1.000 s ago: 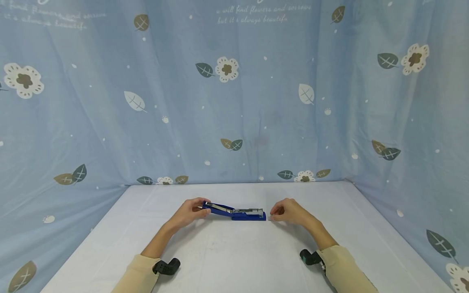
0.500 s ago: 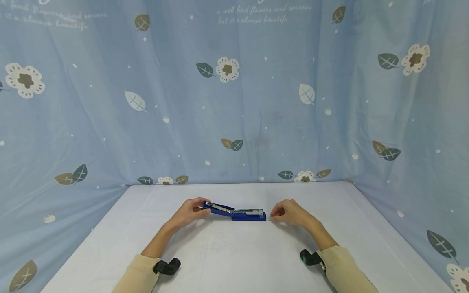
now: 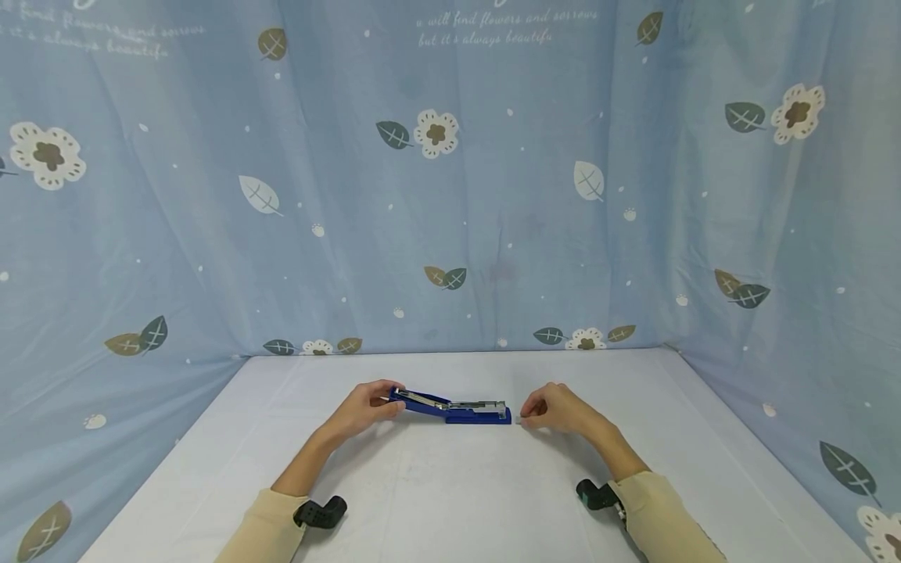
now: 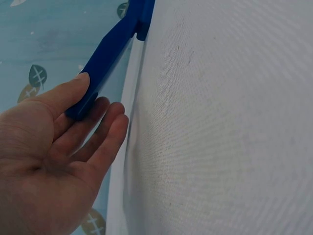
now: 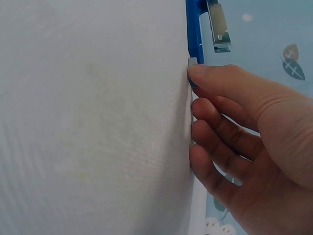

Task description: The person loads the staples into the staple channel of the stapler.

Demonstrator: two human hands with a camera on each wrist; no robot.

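Stapler (image 3: 464,420) in deep blue is seen toward the far side of the white counter (image 3: 450,485) in head view, unfolded at its hinge. Its base is laid flat; its arm (image 3: 422,403) is swung out leftward and tilted up off the surface. A bright metal rail (image 3: 475,405) is carried along the base, paler and squared-off at the front end; a slim metal strip is set inside the arm. The arm's raised tip is gripped by the left hand (image 3: 362,408). A small grey piece (image 3: 519,420) is pinched by the right hand (image 3: 559,408) just beside the base's front end, narrow gap shown.

Left wrist view: only smooth, plain blue casing is shown, kinked near the hinge. The tip is held under the thumb with fingers behind; metalwork is hidden.

Right wrist view: blue base end and shiny, boxy rail end are seen up top. The grey piece is pinned by the thumb, light-faced, darker at its lower edge; whether the blue is touched can't be told from this angle. Remaining fingers are bent below.
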